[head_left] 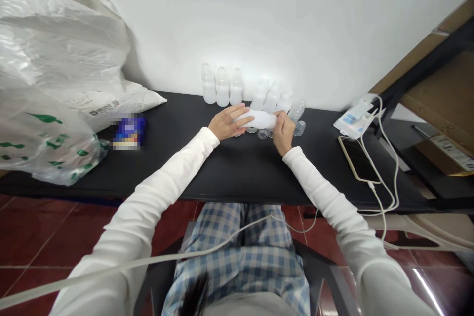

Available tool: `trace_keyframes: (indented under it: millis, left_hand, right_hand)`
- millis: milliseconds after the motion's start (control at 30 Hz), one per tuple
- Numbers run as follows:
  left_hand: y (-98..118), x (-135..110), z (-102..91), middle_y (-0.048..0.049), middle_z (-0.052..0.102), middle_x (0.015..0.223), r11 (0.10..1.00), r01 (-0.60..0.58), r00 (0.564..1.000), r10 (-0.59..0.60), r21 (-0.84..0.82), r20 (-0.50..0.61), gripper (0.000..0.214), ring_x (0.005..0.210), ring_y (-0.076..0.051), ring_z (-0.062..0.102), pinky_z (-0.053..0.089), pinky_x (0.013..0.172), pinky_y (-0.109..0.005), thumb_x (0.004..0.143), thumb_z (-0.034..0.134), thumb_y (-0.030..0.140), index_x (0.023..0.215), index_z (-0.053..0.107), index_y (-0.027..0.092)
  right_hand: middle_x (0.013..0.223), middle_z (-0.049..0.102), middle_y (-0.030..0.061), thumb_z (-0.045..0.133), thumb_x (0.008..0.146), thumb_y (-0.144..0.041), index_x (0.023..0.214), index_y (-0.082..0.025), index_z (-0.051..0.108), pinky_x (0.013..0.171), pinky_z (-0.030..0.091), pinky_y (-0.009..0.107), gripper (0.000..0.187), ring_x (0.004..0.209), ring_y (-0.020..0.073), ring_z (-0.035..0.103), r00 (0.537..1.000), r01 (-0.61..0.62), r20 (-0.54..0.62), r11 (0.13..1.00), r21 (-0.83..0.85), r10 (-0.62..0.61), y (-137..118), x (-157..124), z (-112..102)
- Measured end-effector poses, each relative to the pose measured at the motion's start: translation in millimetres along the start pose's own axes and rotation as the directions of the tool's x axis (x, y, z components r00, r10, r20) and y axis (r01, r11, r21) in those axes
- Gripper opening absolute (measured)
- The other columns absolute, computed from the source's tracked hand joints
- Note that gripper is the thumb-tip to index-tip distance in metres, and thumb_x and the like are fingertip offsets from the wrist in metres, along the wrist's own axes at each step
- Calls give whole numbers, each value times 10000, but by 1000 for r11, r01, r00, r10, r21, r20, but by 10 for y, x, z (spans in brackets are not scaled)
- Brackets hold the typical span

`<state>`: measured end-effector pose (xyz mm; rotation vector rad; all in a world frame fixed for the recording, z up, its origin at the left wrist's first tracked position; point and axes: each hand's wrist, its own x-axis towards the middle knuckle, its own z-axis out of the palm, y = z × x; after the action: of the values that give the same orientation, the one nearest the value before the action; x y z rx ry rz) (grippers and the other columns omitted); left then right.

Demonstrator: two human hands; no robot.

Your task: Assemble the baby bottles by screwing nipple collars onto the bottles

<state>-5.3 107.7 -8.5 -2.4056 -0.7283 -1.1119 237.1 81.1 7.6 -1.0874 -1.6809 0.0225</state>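
Note:
Both my hands hold a translucent white baby bottle (259, 119) lying sideways above the black table. My left hand (227, 122) is wrapped round its left end. The fingers of my right hand (283, 132) close round its right end and hide that tip. Behind them, three capped baby bottles (222, 89) stand upright in a row by the wall. More white bottles (272, 96) stand just beyond my right hand, partly hidden by it. A clear dome cap (299, 129) lies right of that hand, and small clear rings (262, 134) lie under the held bottle.
Large plastic bags (59, 74) fill the table's left side, beside a blue packet (129, 131). A phone (358, 159) with a white charging cable (397, 168) lies at the right, near a white and blue package (354, 118). A cardboard box (444, 89) sits on a dark rack.

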Motion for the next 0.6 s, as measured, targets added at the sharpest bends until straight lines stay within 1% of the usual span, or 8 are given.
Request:
trace_keyframes:
  millis: [67, 167, 267, 367, 433, 467, 533, 600]
  left_hand:
    - [3, 11, -9, -102, 655, 1213, 1000, -28, 999, 28, 11, -16, 427, 1220, -247, 633, 550, 1040, -439, 934, 597, 518, 1280, 607, 268]
    - [17, 30, -26, -113, 674, 1186, 998, -54, 999, 54, -23, 4, 510, 1082, -231, 681, 580, 942, -406, 909, 585, 606, 1259, 602, 236]
    - [89, 69, -73, -113, 697, 1144, 992, 82, 993, -73, -99, 89, 599, 992, -234, 700, 581, 883, -392, 862, 550, 713, 1192, 627, 220]
    - [234, 132, -163, -124, 713, 1108, 939, 281, 957, -259, -197, 132, 627, 999, -253, 703, 560, 897, -380, 844, 506, 739, 1130, 660, 203]
    - [335, 171, -223, -109, 727, 1056, 878, 401, 916, -381, -261, 126, 600, 942, -238, 708, 548, 855, -348, 883, 427, 705, 1087, 675, 198]
    - [373, 186, -243, -93, 733, 1007, 836, 467, 884, -452, -287, 121, 583, 886, -224, 705, 537, 819, -332, 910, 381, 679, 1053, 682, 201]
    - [405, 201, -258, -62, 725, 888, 726, 597, 793, -597, -342, 117, 579, 782, -201, 681, 505, 758, -311, 957, 295, 624, 956, 694, 205]
    - [377, 197, -243, -54, 703, 804, 595, 692, 686, -719, -409, 114, 612, 742, -199, 658, 488, 744, -313, 983, 233, 581, 859, 695, 199]
  right_hand:
    - [709, 654, 59, 137, 1049, -513, 789, -193, 654, 700, 462, 357, 661, 667, 192, 590, 998, -57, -6, 998, -16, 57, 15, 3, 17]
    - [664, 663, 67, 121, 1044, -512, 736, -193, 692, 664, 435, 361, 723, 623, 198, 563, 999, -28, -23, 998, -65, 27, 54, -9, 23]
    - [646, 655, 76, 92, 1047, -452, 691, -204, 699, 640, 417, 372, 746, 600, 205, 523, 998, 42, -44, 990, -133, -48, 90, -31, 20]
    - [628, 632, 79, 93, 1046, -360, 701, -206, 710, 648, 408, 387, 723, 582, 207, 487, 989, 136, -22, 968, -211, -144, 118, -46, 0]
    - [622, 611, 71, 108, 1042, -318, 761, -202, 730, 674, 405, 394, 693, 578, 200, 478, 975, 220, 22, 938, -269, -222, 135, -43, -32]
    - [626, 603, 67, 127, 1042, -324, 800, -198, 739, 685, 402, 394, 670, 585, 196, 485, 963, 268, 49, 916, -299, -266, 144, -37, -54]
    - [669, 609, 64, 215, 1044, -421, 900, -191, 751, 701, 401, 386, 600, 632, 194, 521, 928, 372, 109, 860, -348, -357, 158, -13, -103]
    - [770, 648, 69, 367, 1008, -564, 1009, -201, 749, 722, 419, 371, 527, 725, 200, 573, 879, 476, 172, 806, -351, -445, 169, 15, -146]
